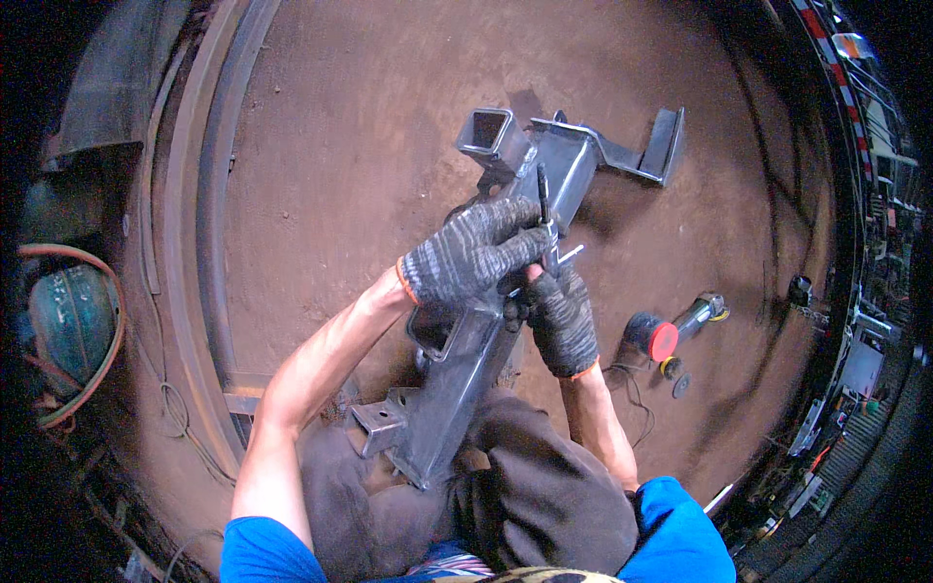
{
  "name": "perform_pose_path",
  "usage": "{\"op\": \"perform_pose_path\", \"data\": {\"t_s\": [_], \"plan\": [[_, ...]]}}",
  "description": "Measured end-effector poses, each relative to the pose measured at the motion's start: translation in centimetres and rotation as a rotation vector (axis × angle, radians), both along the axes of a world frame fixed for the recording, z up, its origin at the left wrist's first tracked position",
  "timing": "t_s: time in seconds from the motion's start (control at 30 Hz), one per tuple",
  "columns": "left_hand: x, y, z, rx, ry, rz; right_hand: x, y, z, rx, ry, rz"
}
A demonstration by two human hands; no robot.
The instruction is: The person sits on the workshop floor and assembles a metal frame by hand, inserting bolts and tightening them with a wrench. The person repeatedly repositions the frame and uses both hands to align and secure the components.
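Observation:
A welded steel frame (452, 389) of dark square tubing slants from between my legs to the far middle, with short tube stubs and an angled bracket at its far end. Over its middle, my left hand (466, 248), in a grey striped knit glove, pinches a slim dark-and-silver rod tool (543, 189) that points away from me. My right hand (564, 325), gloved alike, is closed around the tool's lower end, its thumb near the left fingertips. A thin bright bar sticks out beside it. The tool's exact kind is unclear, and its lower end is hidden.
On the brown floor at right lie an angle grinder (700, 316), a red disc (663, 341) and smaller discs. Long steel beams (194, 194) run along the left. Beyond them sits a green rounded tank (73, 325) with an orange hose. Cluttered racks line the right edge.

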State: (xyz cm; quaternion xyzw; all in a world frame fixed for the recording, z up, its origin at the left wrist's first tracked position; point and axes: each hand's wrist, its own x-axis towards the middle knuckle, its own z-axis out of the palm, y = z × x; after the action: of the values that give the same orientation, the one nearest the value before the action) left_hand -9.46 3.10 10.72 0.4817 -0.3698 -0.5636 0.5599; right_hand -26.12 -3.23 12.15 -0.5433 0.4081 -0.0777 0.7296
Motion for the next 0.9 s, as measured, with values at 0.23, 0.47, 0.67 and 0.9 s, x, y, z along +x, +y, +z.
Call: {"op": "perform_pose_path", "data": {"t_s": [0.23, 0.47, 0.67, 0.9], "plan": [[0.1, 0.8, 1.0, -0.129, 0.029, -0.006, -0.2, 0.5, -0.4, -0.122, -0.173, -0.148], [0.2, 1.5, 0.8, -0.181, 0.102, -0.021, -0.6, 1.0, -2.1, -0.441, -0.269, -0.225], [-1.1, 2.3, 4.0, 0.096, 0.013, -0.002, -1.2, 0.6, 2.1, -0.363, -0.112, -0.039], [0.5, 12.0, 12.4, 0.494, -0.574, -0.235, -6.9, 1.6, 0.8, -0.119, -0.125, -0.185]]}}
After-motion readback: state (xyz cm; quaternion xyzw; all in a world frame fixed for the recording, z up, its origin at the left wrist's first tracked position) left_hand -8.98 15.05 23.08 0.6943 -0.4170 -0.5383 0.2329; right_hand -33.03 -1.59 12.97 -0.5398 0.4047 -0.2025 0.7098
